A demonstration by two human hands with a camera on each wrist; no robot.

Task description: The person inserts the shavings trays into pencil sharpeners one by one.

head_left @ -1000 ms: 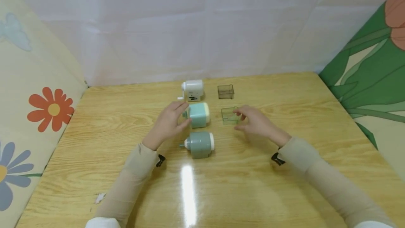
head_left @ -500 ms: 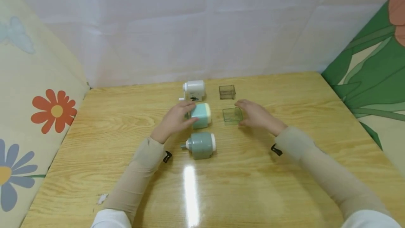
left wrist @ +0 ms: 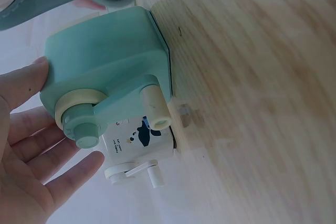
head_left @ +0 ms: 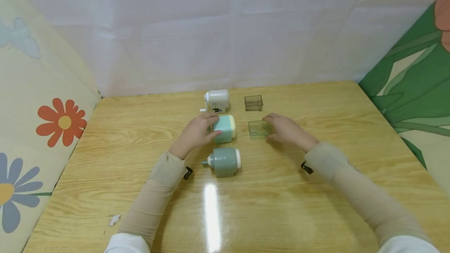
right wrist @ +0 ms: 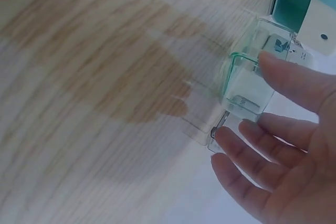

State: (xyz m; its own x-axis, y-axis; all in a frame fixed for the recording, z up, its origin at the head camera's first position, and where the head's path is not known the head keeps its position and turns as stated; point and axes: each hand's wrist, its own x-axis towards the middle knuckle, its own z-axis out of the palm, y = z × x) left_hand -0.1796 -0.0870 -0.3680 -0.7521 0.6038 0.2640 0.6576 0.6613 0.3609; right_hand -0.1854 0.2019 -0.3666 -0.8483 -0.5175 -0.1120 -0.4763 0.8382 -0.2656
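A teal crank pencil sharpener [head_left: 223, 129] with a cream end lies in the middle of the row. My left hand [head_left: 197, 134] holds it from the crank side, thumb on one side and fingers on the other. In the left wrist view its crank handle [left wrist: 156, 109] and knob face the palm. Across from it, my right hand [head_left: 286, 130] pinches the right end of a clear green shavings tray [head_left: 256, 129] between thumb and fingers. In the right wrist view the thumb [right wrist: 294, 80] lies along the tray's upper edge; the lower fingers are spread.
Behind the teal one stands a white pencil sharpener [head_left: 218, 97]; nearer me is a grey-green one [head_left: 225, 162]. A smoky clear tray [head_left: 254, 103] sits at the back. A torn white patch [head_left: 114, 220] marks the wooden table [head_left: 316, 214] at front left.
My left hand has moved right, farther onto the teal sharpener. The right hand's fingers have settled round the green tray's right end. The whole view has shifted slightly.
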